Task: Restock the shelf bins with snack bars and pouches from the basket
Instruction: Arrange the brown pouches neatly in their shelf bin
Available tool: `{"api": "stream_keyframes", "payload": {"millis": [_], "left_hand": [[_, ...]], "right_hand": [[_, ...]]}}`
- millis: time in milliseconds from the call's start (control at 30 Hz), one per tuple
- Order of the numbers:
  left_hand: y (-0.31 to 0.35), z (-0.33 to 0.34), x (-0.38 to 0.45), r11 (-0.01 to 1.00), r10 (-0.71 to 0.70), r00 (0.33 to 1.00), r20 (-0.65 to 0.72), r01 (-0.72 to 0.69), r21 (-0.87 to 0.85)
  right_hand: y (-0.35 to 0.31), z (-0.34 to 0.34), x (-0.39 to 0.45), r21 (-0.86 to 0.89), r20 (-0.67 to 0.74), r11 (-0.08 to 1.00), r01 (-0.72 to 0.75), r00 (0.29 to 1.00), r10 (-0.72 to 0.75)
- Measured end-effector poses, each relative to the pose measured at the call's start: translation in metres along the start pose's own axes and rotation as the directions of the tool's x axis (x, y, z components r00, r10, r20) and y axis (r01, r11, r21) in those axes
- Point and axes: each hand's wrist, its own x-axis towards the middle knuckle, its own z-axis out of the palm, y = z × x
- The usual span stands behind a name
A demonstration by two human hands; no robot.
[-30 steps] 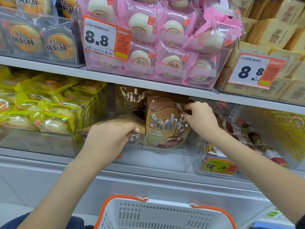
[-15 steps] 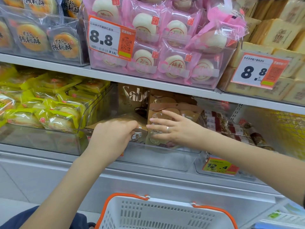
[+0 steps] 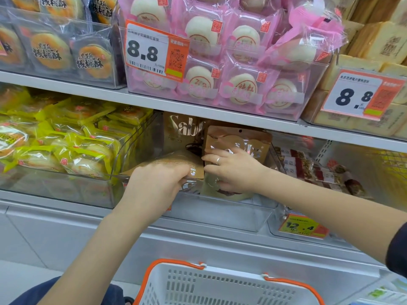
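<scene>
A clear shelf bin (image 3: 220, 213) on the lower shelf holds brown "Sable" pouches. My left hand (image 3: 154, 186) grips the near end of a tan pouch (image 3: 174, 158) lying flat at the bin's left. My right hand (image 3: 233, 170), with a ring on one finger, presses flat with fingers spread against an upright brown pouch (image 3: 240, 142) in the bin's middle. Another brown pouch (image 3: 182, 130) stands behind at the back. The white basket (image 3: 222, 287) with orange handles sits below at the bottom edge; its contents are out of sight.
Yellow wrapped cakes (image 3: 66, 139) fill the bin to the left. Red-labelled snack bars (image 3: 308, 166) lie in the bin to the right, above a yellow 12.4 price tag (image 3: 302, 226). The upper shelf (image 3: 198, 108) overhangs closely, carrying pink bun packs (image 3: 231, 62), orange pastries and beige blocks.
My right hand let go of the upright pouch's top corner, dropped lower and now lies flat against its front. My left hand stays on the flat pouch.
</scene>
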Motion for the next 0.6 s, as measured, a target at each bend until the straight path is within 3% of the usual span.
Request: {"api": "stream_keyframes", "payload": {"millis": [67,100,167,400,500,600], "left_hand": [[0.000,0.000,-0.002,1.000,-0.001,1.000,0.030,0.000,0.013],[0.000,0.001,-0.002,1.000,0.005,0.999,0.036,-0.006,0.021],[-0.001,0.003,-0.004,1.000,-0.003,0.999,0.053,0.002,0.030],[0.000,0.002,-0.006,0.999,-0.033,0.998,0.054,0.034,-0.020],[0.002,-0.005,-0.011,0.995,-0.057,0.997,0.048,0.061,-0.082],[-0.004,-0.008,-0.019,0.967,-0.179,0.949,0.261,0.218,-0.131]], "right_hand": [[-0.008,-0.006,0.008,0.166,-0.121,0.982,-0.084,0.987,0.105],[-0.012,-0.010,0.014,0.253,-0.107,0.960,-0.123,0.982,0.154],[-0.015,-0.012,0.027,0.375,0.013,0.908,-0.187,0.980,0.197],[-0.003,-0.018,0.050,0.510,0.363,0.839,-0.189,0.932,-0.011],[-0.002,-0.015,0.054,0.497,0.295,0.848,-0.184,0.955,0.035],[0.003,-0.011,0.056,0.552,0.266,0.792,-0.260,0.955,0.129]]}}
